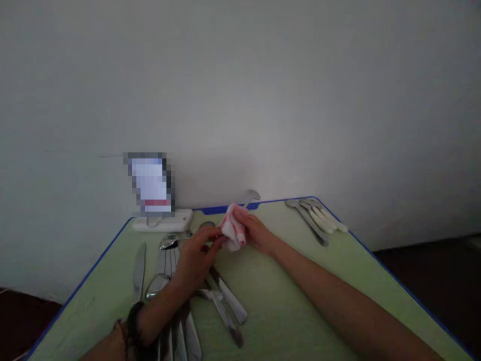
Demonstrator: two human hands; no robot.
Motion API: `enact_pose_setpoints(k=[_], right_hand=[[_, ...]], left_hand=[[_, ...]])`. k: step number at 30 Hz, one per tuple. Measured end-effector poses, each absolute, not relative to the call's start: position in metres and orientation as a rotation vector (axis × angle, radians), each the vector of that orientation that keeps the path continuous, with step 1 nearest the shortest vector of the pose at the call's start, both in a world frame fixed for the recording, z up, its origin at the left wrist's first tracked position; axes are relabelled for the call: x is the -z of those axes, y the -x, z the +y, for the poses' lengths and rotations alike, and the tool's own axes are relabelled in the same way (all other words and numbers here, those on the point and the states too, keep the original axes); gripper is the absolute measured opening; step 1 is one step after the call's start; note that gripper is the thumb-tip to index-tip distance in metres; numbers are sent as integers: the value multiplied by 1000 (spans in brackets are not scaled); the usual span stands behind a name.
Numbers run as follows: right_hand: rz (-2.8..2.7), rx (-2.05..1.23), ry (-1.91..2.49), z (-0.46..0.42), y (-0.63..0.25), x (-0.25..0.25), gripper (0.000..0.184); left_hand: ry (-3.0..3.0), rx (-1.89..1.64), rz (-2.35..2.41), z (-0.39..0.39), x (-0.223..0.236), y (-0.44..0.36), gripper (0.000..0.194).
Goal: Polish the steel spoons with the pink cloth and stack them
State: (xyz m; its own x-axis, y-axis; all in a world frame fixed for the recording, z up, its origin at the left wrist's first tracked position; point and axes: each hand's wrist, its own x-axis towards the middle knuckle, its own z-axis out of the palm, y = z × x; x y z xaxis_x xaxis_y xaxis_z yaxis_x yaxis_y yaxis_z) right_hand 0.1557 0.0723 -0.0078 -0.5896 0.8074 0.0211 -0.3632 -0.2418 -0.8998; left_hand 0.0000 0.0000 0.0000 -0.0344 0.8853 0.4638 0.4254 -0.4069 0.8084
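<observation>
A soft, crumpled cloth (232, 233), white with blotchy pink patches, is bunched over the far middle of the smooth, pale-green table (278, 306) with its blue rim. The right hand (254, 231) grips it, thumb pressed on top; the left hand (199, 250) pinches its left edge between thumb and fingertips. From its far side juts a rounded metal head (253, 194), probably a spoon's, though dim. Shiny steel cutlery (224, 313) lies near left, around the left forearm. Far right, a long-handled steel spoon (310, 223) lies beside utensils with glossy white handles (322, 220).
</observation>
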Motion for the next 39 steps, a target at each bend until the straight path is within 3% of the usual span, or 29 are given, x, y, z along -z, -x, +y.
enact_pose_setpoints(k=[6, 14, 26, 39], right_hand=[[-1014, -1924, 532, 72, -155, 5, 42], [-1211, -1896, 614, 71, -162, 7, 52], [-1343, -1871, 683, 70, -163, 4, 36], [-1273, -1879, 750, 70, -162, 5, 38]], left_hand=[[-1656, -1486, 1344, -3, -2, 0, 20], [-1667, -1398, 1402, -7, -7, -3, 21], [-1955, -1337, 1379, -4, -2, 0, 13], [-1944, -1125, 1433, -4, 4, -1, 23]])
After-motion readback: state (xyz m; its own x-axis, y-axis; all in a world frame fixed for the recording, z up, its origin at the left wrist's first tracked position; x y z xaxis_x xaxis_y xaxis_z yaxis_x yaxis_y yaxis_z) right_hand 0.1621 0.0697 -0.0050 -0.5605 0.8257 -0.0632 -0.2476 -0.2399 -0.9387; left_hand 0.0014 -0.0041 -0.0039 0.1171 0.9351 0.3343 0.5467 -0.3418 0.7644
